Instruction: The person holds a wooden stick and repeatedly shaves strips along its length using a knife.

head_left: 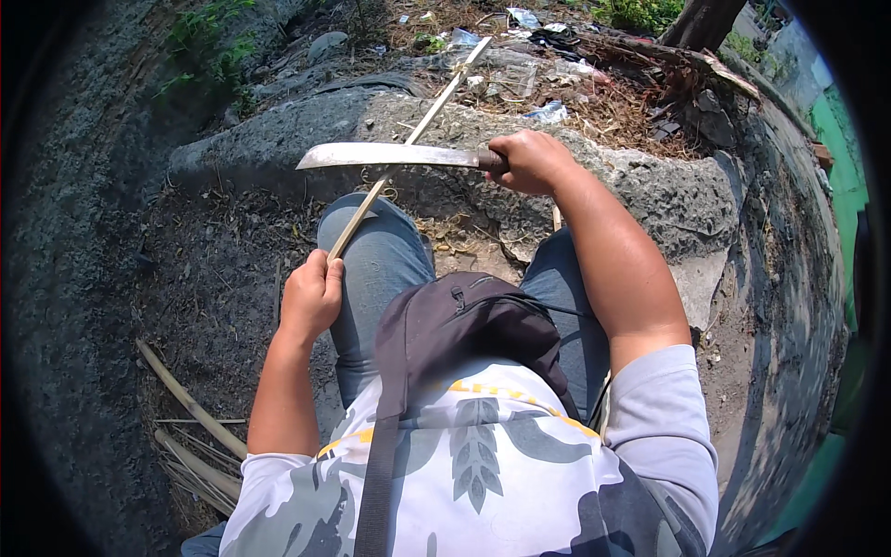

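Note:
My left hand [312, 290] is closed round the near end of a long, pale wooden strip [420, 128]. The strip slants up and away to the right, past my left knee and over the concrete edge. In my right hand [533, 161] is the dark handle of a machete [394, 156]. Its wide steel blade points left and lies across the strip, about midway along it. Thin curled shavings [382, 190] show beside the strip just below the blade. Whether the edge touches the wood cannot be made out.
A rough concrete slab [640, 190] runs across in front of my knees. Litter and dry debris [575, 93] lie beyond it, near a tree trunk [703, 23]. Bamboo lengths [190, 399] rest on the ground at my left. A dark bag [469, 320] sits on my lap.

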A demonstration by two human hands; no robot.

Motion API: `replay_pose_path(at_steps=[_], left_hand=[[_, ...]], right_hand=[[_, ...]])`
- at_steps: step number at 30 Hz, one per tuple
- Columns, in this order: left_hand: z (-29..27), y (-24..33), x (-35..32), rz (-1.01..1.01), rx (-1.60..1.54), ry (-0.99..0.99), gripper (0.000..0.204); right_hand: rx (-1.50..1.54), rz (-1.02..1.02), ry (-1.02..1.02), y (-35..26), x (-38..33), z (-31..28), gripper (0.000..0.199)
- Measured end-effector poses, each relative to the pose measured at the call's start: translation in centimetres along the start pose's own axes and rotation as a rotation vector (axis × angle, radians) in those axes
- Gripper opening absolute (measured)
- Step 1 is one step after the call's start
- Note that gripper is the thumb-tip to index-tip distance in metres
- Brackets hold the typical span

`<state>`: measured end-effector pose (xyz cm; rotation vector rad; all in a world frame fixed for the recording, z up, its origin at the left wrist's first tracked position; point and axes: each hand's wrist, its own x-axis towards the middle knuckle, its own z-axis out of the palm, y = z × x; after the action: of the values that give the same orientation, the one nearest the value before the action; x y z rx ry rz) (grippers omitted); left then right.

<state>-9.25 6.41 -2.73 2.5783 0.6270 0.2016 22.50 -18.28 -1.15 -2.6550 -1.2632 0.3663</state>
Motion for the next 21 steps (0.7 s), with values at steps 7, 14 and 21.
replay_pose_path(at_steps=[7,14,21], left_hand=[[-0.7,2.7,-0.8,0.037,-0.080,-0.095,0.026],[-0.8,2.2,-1.2,-0.052,-0.222,-0.070,0.027],[0.0,3.2,0.0,0.008,-0.307,-0.010,0.028]], right_hand=[[-0.040,-0.132,0.022,-1.1,0.6,0.3,0.027],[0.167,0.271,0.212,5.1,0.9,0.1,0.028],[0.109,-0.031,0.269,1.5,0.6,0.6,0.024]])
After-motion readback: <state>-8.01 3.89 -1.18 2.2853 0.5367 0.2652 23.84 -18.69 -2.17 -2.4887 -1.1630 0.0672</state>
